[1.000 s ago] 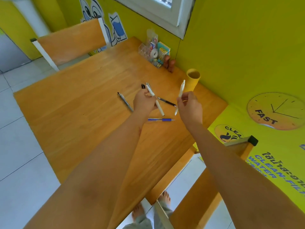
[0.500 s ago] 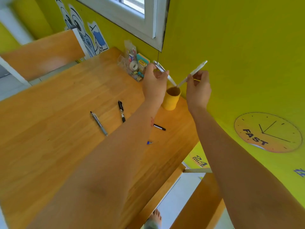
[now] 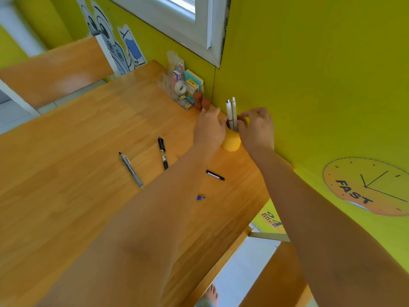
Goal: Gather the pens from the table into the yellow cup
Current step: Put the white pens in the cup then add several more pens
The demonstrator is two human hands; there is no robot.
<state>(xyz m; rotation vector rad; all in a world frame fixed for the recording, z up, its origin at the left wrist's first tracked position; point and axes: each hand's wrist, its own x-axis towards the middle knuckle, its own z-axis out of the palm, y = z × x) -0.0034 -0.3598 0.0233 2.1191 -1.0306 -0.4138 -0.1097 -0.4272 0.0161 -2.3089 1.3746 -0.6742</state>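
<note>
Standing upright in the yellow cup by the wall: two white pens. Your left hand and right hand flank its rim, fingers loosely curled; whether either pinches a pen, I cannot tell. Four pens lie on the table.

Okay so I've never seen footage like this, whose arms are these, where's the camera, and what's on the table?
The camera sits on a person's head, looking down, so the two bare arms are the wearer's own. The left hand and right hand are at the yellow cup, where two white pens stand upright; whether fingers grip them is unclear. On the wooden table lie a silver pen, a black pen, a small black pen and a blue pen, mostly hidden by the arm. A clear organiser sits by the wall.
</note>
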